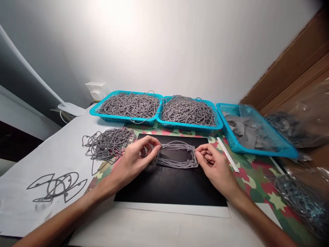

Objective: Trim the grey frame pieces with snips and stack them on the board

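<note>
A stack of thin grey rubber gaskets (177,164), roughly rectangular with small round lugs at the corners, is over a black mat (169,188). My left hand (140,154) is closed, thumb and forefinger pinching the stack's left end. At the right end, my right hand (213,164) is closed on it with thumb and fingertips. A small, dark, shiny thing shows beneath the right fingers; I cannot make out its kind. Left of the mat lies a tangled heap of similar gaskets (110,144).
Two blue baskets (125,119) (190,127) heaped with grey gaskets stand along the wall. Another blue basket (264,151) holds flat grey scraps. Loose gaskets (58,187) lie at left, a white strip (227,154) right of the mat. Plastic bags (303,199) and a lamp base (73,109) flank the table.
</note>
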Motion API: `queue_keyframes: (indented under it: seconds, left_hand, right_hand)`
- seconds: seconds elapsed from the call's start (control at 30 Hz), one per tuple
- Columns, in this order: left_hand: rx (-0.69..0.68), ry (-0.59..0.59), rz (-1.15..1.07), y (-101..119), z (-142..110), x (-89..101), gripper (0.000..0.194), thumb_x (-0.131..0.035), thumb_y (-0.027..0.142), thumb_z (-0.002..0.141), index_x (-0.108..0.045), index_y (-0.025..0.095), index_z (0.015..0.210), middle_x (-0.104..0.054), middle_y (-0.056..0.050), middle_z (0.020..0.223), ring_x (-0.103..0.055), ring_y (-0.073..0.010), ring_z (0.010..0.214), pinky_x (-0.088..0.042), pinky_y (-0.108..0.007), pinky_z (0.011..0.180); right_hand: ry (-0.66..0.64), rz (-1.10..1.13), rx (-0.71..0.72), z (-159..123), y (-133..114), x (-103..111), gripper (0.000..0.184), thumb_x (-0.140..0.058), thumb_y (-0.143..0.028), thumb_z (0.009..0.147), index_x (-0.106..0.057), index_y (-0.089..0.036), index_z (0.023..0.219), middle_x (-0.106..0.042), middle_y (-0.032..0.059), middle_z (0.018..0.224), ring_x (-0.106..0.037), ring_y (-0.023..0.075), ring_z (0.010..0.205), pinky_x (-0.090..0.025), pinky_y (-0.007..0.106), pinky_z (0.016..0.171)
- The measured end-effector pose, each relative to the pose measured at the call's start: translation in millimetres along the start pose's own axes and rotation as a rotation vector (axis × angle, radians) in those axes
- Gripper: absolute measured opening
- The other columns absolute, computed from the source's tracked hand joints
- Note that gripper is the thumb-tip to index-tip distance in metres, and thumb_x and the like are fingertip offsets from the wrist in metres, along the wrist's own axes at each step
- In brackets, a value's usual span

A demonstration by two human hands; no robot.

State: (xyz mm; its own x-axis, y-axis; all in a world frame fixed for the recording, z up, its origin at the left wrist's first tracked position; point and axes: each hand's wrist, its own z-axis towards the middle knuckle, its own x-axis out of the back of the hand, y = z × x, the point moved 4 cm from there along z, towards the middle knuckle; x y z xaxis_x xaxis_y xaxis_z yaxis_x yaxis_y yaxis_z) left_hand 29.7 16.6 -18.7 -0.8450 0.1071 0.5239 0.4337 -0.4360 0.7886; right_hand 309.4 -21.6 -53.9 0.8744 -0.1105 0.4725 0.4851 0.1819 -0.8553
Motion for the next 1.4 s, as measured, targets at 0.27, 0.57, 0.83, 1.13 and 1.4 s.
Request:
queue_keyframes:
  seconds: [0.27,0.57,0.83,1.13,1.4]
  left_hand:
    - [0.046,0.000,0.057,-17.9,8.7,-10.2,0.019,-0.065,0.037,0.109,-0.071,0.021,0.100,-0.070,0.001,0.089,-0.060,-0.0138,0.073,-0.045,-0.026,0.066]
    - [0.071,0.062,0.079,-27.6,14.5,-8.9,0.021,-0.065,0.038,0.106,-0.071,0.021,0.096,-0.064,0.001,0.084,-0.054,-0.0154,0.073,-0.041,-0.028,0.067]
    - [0.121,-0.005,-0.022,-27.3,14.5,-7.8,0.034,-0.064,0.049,0.106,-0.075,0.019,0.093,-0.071,-0.002,0.084,-0.062,-0.0167,0.074,-0.048,-0.027,0.066]
    - [0.121,0.039,0.078,-37.0,17.7,-9.1,0.027,-0.066,0.045,0.105,-0.075,0.020,0.098,-0.061,0.002,0.078,-0.054,-0.0156,0.069,-0.040,-0.028,0.064]
    - [-0.203,-0.177,0.271,-5.1,-4.4,-10.7,0.020,-0.066,0.039,0.112,-0.080,0.027,0.118,-0.068,-0.007,0.117,-0.069,-0.0231,0.104,-0.055,-0.034,0.088]
  right_hand:
    - [0.034,-0.085,0.015,12.7,8.8,-6.7,0.024,-0.064,-0.047,0.105,-0.065,-0.023,0.100,-0.056,-0.0048,0.071,-0.050,0.0137,0.057,-0.038,0.026,0.056]
    - [0.064,-0.138,0.012,16.4,12.1,-7.6,0.025,-0.063,-0.048,0.104,-0.064,-0.024,0.096,-0.048,-0.0074,0.065,-0.047,0.0139,0.054,-0.033,0.028,0.056]
    - [0.039,-0.127,0.013,15.4,7.4,-6.4,0.038,-0.057,-0.059,0.108,-0.061,-0.025,0.091,-0.041,-0.0088,0.060,-0.046,0.0154,0.054,-0.033,0.028,0.056]
    - [0.069,-0.179,0.006,21.0,13.8,-7.7,0.027,-0.062,-0.049,0.104,-0.062,-0.025,0.093,-0.045,-0.0093,0.059,-0.049,0.0155,0.053,-0.034,0.028,0.057]
    - [-0.066,-0.176,0.099,8.4,-0.6,-3.4,0.023,-0.060,-0.044,0.111,-0.069,-0.025,0.103,-0.054,-0.0051,0.071,-0.058,0.0159,0.060,-0.044,0.027,0.059]
